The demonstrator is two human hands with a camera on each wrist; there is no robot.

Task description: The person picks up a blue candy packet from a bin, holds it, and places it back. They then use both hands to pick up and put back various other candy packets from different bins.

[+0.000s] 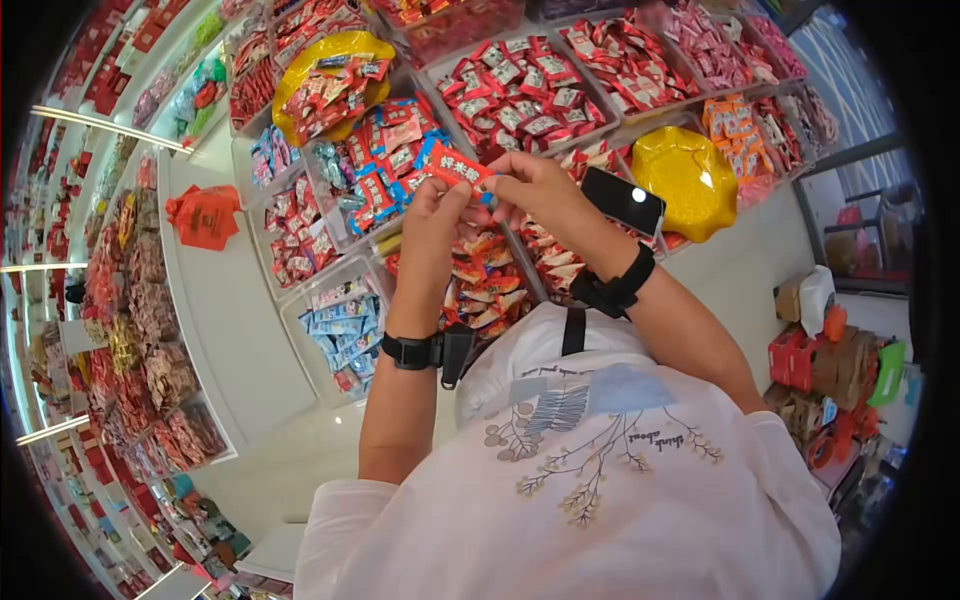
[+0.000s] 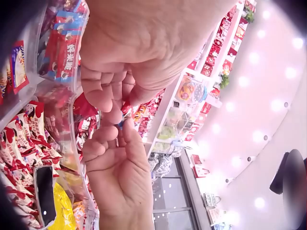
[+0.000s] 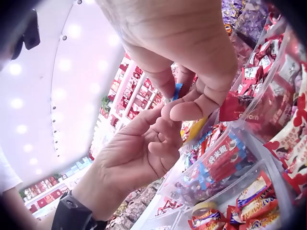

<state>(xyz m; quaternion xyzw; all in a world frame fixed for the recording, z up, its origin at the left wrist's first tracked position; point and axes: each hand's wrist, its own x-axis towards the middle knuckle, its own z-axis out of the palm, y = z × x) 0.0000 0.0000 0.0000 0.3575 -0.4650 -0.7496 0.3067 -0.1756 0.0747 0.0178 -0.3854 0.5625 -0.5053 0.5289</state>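
Observation:
Both hands meet over the candy bins in the head view, holding a red candy packet with blue ends. My left hand pinches its lower edge between thumb and fingers. At the packet's right end, my right hand grips with thumb and fingertips. From the left wrist, the left hand and right hand face each other, fingertips close, with most of the packet hidden. A blue bit of the packet shows between the fingers in the right wrist view. Similar red-and-blue packets fill the bin below.
A black phone lies on the bins to the right, beside a yellow scalloped tray. Another yellow tray holds red candies at upper left. A red bag lies on the white counter. Stocked shelves line the left.

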